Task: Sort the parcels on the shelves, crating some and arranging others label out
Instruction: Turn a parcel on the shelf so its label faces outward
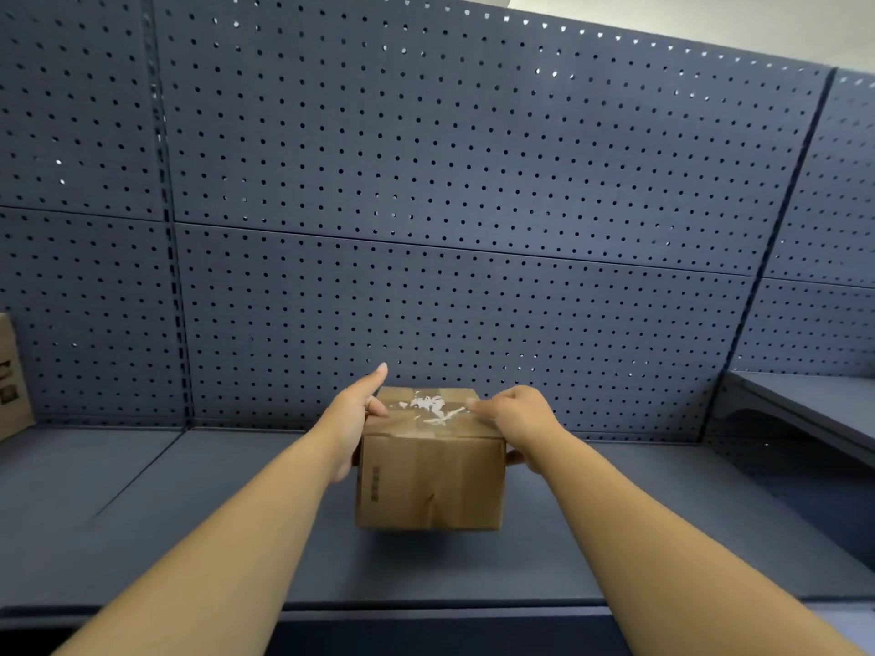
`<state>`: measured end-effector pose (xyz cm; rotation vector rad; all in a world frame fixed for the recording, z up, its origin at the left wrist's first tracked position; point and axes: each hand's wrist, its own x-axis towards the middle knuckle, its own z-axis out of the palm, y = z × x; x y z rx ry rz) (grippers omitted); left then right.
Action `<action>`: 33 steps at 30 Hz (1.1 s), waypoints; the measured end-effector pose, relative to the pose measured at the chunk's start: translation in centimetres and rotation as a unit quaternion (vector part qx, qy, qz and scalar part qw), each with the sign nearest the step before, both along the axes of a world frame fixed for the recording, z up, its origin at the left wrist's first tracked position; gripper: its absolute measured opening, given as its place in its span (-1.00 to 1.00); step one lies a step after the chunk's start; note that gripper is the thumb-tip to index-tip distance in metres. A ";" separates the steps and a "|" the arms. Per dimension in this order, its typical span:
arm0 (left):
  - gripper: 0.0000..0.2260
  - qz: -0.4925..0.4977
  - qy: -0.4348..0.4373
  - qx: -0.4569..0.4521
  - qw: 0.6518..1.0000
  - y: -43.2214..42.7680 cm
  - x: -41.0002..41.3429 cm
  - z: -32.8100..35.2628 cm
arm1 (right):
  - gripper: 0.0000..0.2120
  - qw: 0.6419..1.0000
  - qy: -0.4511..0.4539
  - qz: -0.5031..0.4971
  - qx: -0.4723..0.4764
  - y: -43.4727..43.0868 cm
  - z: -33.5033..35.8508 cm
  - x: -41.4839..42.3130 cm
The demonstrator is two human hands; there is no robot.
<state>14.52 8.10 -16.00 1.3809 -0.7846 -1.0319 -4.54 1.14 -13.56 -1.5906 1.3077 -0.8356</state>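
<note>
I see the parcel [428,485] mid-shelf, held between both hands: left hand [352,419] grips its left side with the thumb up, right hand [516,419] has fingers [478,405] curled over the top right edge; I can't tell if its base is down on the shelf [189,513]. Risks as I judge them: it's mostly a side squeeze, so a slip drops it on a corner, and the near face shows only small print while the top carries torn white scraps, so it may end up label-hidden. Count: two hands, two parcels (second parcel [12,376] cut off at far left), two shelves including the right shelf [814,400], one pegboard back [426,182].
</note>
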 end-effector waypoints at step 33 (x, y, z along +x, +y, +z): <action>-0.55 -0.168 -0.601 0.181 0.760 -4.2 -2.8 -0.2 | -0.51 0.867 0.429 0.223 -0.120 -2.3 -2.3 3.3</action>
